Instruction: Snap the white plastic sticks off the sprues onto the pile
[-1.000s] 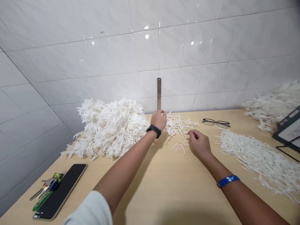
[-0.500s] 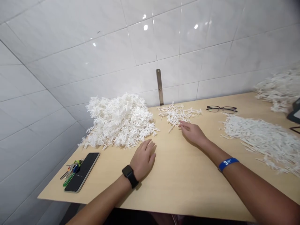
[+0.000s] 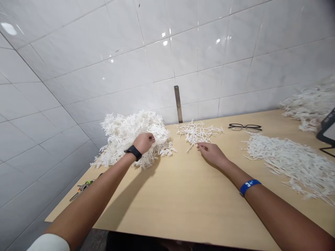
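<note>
My left hand (image 3: 144,142), with a black watch on its wrist, is over the right part of a large pile of white branched pieces (image 3: 117,139). Its fingers are curled, with a blurred white piece by the fingertips. My right hand (image 3: 211,152) rests on the table at the near edge of a smaller, looser heap of white branched pieces (image 3: 196,132). Its fingers are drawn together near a thin piece, and whatever lies between them is too small to make out. A blue band is on that wrist.
On the wooden table (image 3: 167,209) lie black-framed glasses (image 3: 245,127), a spread of short white pieces (image 3: 288,160) at the right and keys (image 3: 80,190) at the left. Another white pile (image 3: 311,103) and a dark-framed object (image 3: 328,129) sit at the far right. A metal bracket (image 3: 178,104) is on the tiled wall.
My left hand has moved from the bare table up and left over the large pile, and its fingers have closed. The left forearm now covers the phone. My right hand has stayed by the small heap.
</note>
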A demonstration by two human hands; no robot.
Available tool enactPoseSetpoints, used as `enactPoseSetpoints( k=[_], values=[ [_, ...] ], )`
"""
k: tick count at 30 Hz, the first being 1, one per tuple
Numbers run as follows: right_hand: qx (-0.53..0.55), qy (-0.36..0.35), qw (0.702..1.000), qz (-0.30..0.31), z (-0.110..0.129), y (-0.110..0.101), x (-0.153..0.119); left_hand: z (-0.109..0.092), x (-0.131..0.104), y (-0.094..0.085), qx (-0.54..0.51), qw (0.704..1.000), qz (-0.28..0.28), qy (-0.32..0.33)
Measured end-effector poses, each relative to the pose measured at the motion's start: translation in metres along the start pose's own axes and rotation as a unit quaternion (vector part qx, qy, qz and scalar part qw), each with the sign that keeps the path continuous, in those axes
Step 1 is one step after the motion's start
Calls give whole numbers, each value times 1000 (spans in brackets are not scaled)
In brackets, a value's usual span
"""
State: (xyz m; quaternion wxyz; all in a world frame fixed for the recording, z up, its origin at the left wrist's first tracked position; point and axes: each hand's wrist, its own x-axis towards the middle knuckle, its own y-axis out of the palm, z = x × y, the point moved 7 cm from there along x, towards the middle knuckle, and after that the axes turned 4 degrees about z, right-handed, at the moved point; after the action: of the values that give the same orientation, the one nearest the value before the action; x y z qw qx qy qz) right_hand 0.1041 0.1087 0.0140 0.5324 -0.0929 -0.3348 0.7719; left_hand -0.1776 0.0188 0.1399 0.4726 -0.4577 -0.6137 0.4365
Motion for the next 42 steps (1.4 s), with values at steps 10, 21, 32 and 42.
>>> enactPoseSetpoints(
  k=[10,21,32,42],
  values=[
    [-33,-40,998,24,8,6,0,-16,13,-101,-10,978,-191,88],
    [-18,-40,999,25,7,6,0,-64,10,-176,-196,921,-298,155],
    [-31,-48,998,40,6,9,1,-102,49,-233,-277,883,-339,171],
    [18,22,996,-87,-12,-27,3,-150,93,-159,-122,946,-228,193]
  ],
)
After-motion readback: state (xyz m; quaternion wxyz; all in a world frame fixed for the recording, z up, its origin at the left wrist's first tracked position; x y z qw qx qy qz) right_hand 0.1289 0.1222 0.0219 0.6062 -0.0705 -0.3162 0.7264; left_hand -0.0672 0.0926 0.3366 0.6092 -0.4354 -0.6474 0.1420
